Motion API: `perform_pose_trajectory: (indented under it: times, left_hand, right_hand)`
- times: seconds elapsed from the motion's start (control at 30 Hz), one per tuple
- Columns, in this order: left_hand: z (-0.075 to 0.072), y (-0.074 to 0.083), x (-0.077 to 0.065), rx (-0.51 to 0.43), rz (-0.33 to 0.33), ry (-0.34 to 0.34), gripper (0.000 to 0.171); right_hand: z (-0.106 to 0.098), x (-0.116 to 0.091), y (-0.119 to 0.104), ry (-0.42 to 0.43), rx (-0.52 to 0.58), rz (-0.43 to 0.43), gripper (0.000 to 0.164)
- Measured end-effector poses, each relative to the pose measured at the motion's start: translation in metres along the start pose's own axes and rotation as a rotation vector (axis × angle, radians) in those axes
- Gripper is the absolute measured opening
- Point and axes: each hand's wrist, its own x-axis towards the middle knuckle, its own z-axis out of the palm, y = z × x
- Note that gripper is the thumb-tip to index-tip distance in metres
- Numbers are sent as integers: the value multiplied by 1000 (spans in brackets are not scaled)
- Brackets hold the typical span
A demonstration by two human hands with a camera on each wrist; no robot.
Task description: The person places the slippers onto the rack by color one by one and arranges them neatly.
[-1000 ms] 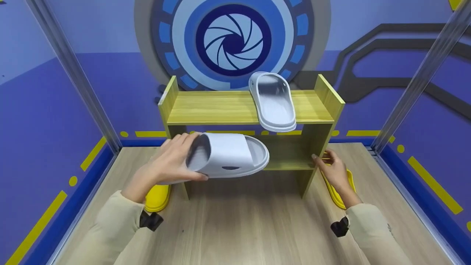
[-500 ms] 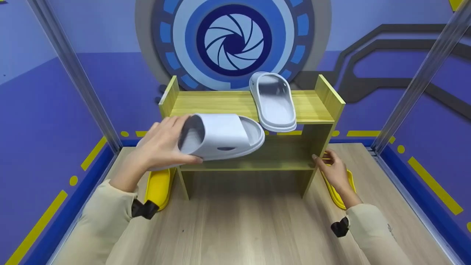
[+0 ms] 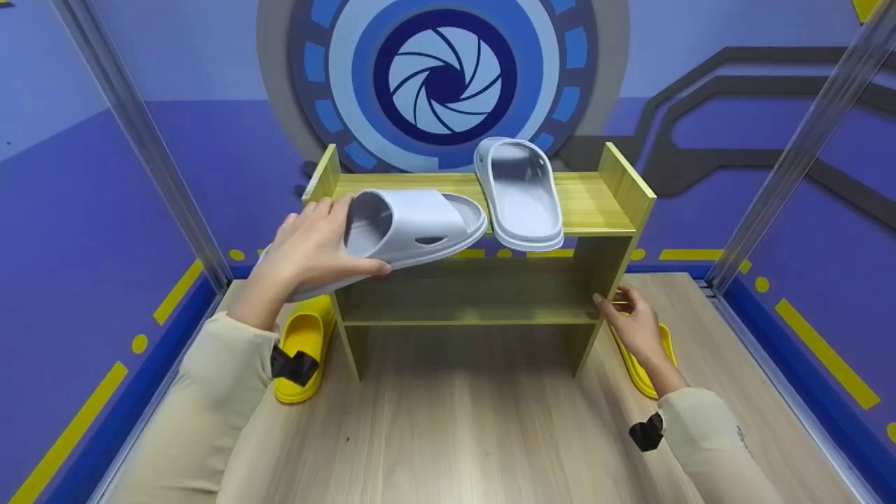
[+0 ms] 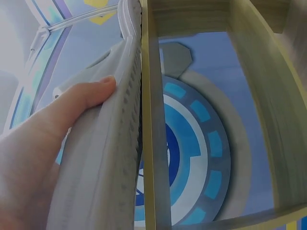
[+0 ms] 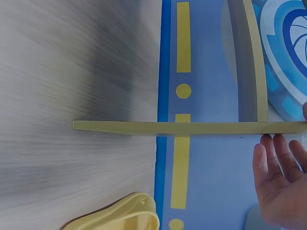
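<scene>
Your left hand grips the slipper, raised since a second ago from below the top shelf to its front edge, just left of the other slipper. Your right hand, unmoved, pinches the rack between thumb and fingers.

Blue-purple walls border a wood-grain surface.

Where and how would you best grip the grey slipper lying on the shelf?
I'd grip the slipper at its near end, from the front: that end juts forward past the shelf, seemingly leaving room under the sole, with a raised rim to pinch.
</scene>
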Motion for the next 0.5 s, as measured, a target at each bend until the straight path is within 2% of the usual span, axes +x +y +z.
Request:
perform_pose_trajectory:
  times: [0.2, 0.5]
  left_hand:
    - [-2, 7, 8, -10, -56, -41, 100]
    - [2, 14, 22, 7, -107, -37, 100]
  right_hand:
    - [1, 5, 10, 12, -24, 13, 57]
    - [-1, 3, 10, 6, -33, 9, 57]
